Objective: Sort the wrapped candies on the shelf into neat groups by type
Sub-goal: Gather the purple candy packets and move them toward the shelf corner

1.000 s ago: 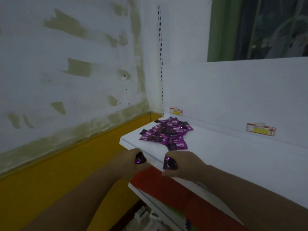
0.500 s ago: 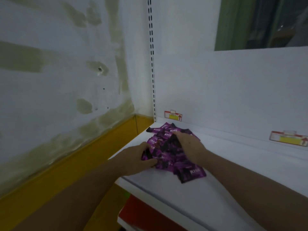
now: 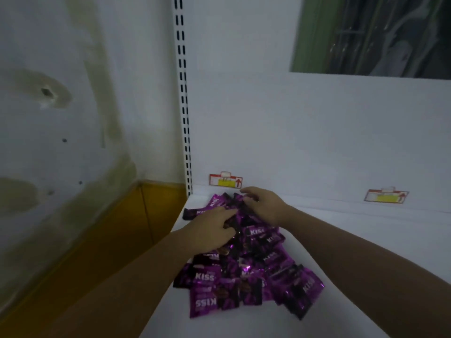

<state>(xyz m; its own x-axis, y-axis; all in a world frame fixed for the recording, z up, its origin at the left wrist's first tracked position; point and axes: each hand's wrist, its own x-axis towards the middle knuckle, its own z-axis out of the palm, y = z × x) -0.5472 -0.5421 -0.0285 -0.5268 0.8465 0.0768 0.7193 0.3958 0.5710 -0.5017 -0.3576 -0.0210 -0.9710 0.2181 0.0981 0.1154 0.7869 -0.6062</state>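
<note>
Purple candies (image 3: 246, 272): a loose heap of "KISS" wrappers on the white shelf (image 3: 341, 240), near its left end, reaching from the back panel (image 3: 292, 130) toward the front edge.
Left hand (image 3: 210, 230): palm down on the middle of the heap, with a dark wrapper between thumb and fingers. Whether the grip pinches it, I cannot tell.
Right hand (image 3: 263, 208): on the heap's far end, fingers bent onto wrappers; grip unclear.
Price tag (image 3: 225, 181): on the back panel just behind the heap; a second tag (image 3: 385, 196) sits well to the right.
</note>
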